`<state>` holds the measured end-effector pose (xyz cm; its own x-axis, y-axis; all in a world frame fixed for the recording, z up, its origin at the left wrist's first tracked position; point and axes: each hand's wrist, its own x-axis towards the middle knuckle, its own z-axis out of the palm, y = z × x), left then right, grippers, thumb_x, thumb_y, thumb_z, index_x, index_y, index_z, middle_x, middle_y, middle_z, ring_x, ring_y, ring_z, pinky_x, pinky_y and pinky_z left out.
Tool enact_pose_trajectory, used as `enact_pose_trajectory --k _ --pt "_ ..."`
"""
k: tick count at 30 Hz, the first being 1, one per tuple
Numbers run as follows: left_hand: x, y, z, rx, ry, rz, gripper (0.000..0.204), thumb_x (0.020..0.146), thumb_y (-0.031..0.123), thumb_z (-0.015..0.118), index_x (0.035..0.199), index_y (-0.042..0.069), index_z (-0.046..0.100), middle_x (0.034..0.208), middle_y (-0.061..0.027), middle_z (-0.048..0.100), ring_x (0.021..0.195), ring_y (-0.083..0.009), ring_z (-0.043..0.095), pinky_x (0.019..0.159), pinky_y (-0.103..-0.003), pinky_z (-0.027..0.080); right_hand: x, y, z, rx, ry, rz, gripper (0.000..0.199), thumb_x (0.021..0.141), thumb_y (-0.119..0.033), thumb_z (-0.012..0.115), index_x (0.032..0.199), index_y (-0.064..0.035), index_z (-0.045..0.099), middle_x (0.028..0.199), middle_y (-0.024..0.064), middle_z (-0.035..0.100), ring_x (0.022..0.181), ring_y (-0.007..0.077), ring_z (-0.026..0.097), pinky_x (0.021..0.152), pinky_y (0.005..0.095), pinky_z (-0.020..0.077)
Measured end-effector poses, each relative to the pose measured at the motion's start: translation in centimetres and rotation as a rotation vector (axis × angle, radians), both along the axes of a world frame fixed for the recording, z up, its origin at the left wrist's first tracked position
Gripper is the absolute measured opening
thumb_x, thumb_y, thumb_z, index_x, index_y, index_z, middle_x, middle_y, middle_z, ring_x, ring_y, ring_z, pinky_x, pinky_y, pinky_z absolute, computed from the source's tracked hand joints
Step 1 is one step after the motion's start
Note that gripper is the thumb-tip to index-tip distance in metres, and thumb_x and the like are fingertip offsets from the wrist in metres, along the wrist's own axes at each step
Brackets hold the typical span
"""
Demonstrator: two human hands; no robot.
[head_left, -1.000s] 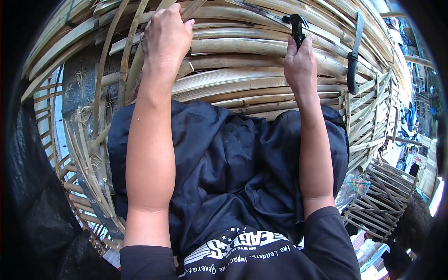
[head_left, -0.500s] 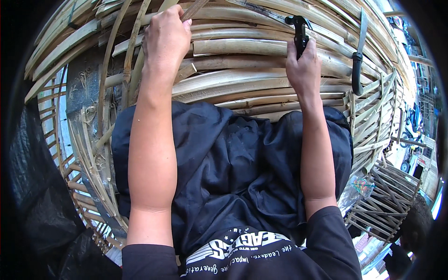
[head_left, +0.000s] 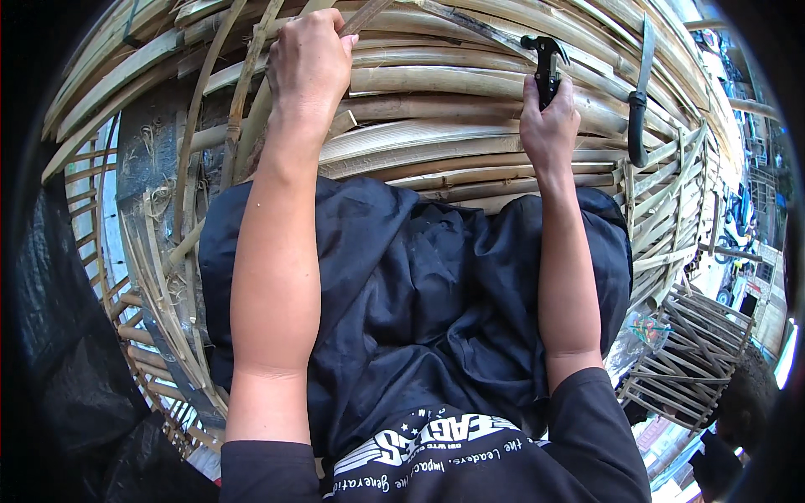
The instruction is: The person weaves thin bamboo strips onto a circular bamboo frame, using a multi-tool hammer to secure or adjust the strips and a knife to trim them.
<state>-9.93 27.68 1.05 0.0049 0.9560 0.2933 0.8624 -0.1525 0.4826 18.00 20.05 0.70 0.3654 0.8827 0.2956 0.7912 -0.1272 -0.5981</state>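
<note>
My left hand [head_left: 309, 69] is closed round a brown bamboo strip [head_left: 367, 16], which sticks out past the thumb toward the upper right. In my right hand [head_left: 549, 120] is a small black claw hammer [head_left: 547, 65], gripped by its short handle with the head pointing away from me. Both hands hover over a bed of split bamboo slats [head_left: 453, 109] that runs across in front of my lap. A long, narrow, stained strip [head_left: 482, 30] slants over the slats toward the hammer head. What lies under the left palm is hidden.
A knife [head_left: 639, 109] with a black handle lies on the slats at right. Woven bamboo [head_left: 671, 205] edges the right side, above a slatted bamboo frame [head_left: 692, 356]. Upright strips [head_left: 201, 109] stand left of my left hand; black sheeting [head_left: 67, 335] hangs far left.
My left hand has shifted slightly right with the bamboo strip. The right hand and hammer have also moved a little right and toward me. Both grips stay the same.
</note>
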Motion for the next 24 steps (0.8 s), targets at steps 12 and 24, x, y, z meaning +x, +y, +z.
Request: enact_pose_trajectory --k 12,24 --pt "0.7 0.1 -0.7 0.021 -0.055 0.017 0.02 0.088 0.024 0.079 0.099 0.008 0.077 0.09 -0.0143 0.077 0.085 -0.0336 0.075 0.075 -0.044 0.058 -1.0 -0.7 1.3 0.147 0.008 -0.044 0.034 0.103 -0.032 0.062 0.102 0.0018 0.057 0.076 0.0262 0.069 0.069 0.0428 0.07 0.061 0.0481 0.0521" --pt "0.7 0.3 -0.9 0.069 -0.062 0.008 0.022 0.088 0.025 0.079 0.102 0.007 0.077 0.092 -0.0154 0.077 0.086 -0.0337 0.075 0.076 -0.044 0.058 -0.8 -0.5 0.5 -0.073 -0.057 -0.008 0.036 0.102 -0.032 0.062 0.101 0.0033 0.054 0.084 0.0328 0.067 0.083 0.0541 0.065 0.071 0.0577 0.0491"
